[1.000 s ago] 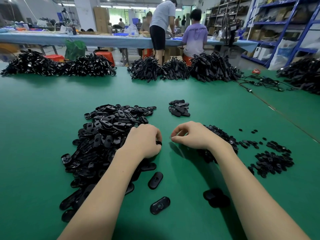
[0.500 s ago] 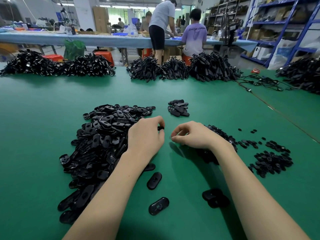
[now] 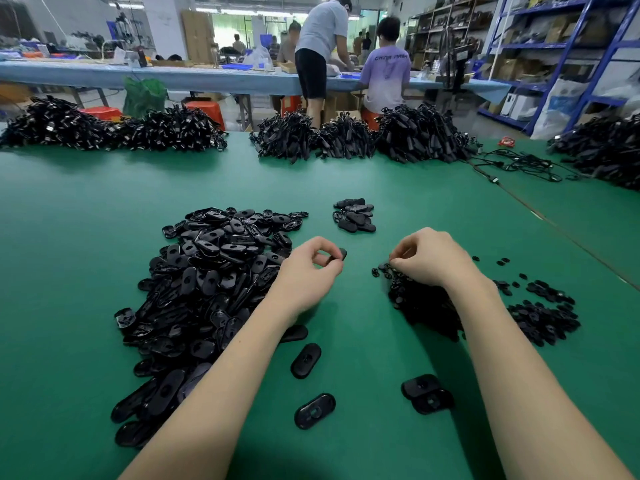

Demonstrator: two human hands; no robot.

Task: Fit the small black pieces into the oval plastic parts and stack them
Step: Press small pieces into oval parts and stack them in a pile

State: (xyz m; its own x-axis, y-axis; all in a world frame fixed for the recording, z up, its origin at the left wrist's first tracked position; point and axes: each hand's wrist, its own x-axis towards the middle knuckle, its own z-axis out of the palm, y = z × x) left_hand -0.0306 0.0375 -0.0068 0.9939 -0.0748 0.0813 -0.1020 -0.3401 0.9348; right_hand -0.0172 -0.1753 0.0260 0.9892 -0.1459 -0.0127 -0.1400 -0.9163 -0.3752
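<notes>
A: Oval black plastic part (image 3: pixel 338 255), who has it?
B: The left hand (image 3: pixel 308 271) pinches it between thumb and curled fingers just above the green table mat (image 3: pixel 86 237); only its far end shows past the fingertips.

A: And the right hand (image 3: pixel 427 259)?
B: Fingers curled, tips pinched down at the near edge of the heap of small black pieces (image 3: pixel 420 299). Whether a piece sits between them, I cannot tell; the knuckles hide it.

A: What lies around the left hand?
B: At its nine o'clock, the big heap of oval black shells (image 3: pixel 207 271), touching the forearm, which covers the heap's near right edge. At six o'clock two loose ovals, one nearer the wrist (image 3: pixel 306 361) and one closer to the camera (image 3: pixel 314 410).

A: Between the arms?
B: At five o'clock from the left hand, a short stack of two ovals (image 3: pixel 426 395), just beside the right forearm.

A: Farther out?
B: At twelve o'clock, a small cluster of ovals (image 3: pixel 355 216). At three o'clock from the right hand, a scattered patch of small pieces (image 3: pixel 542 317). Along the far table edge, bundles of black cables (image 3: pixel 346 138). Beyond them, two people with their backs turned (image 3: pixel 353 53) at a blue bench (image 3: pixel 194 79).
</notes>
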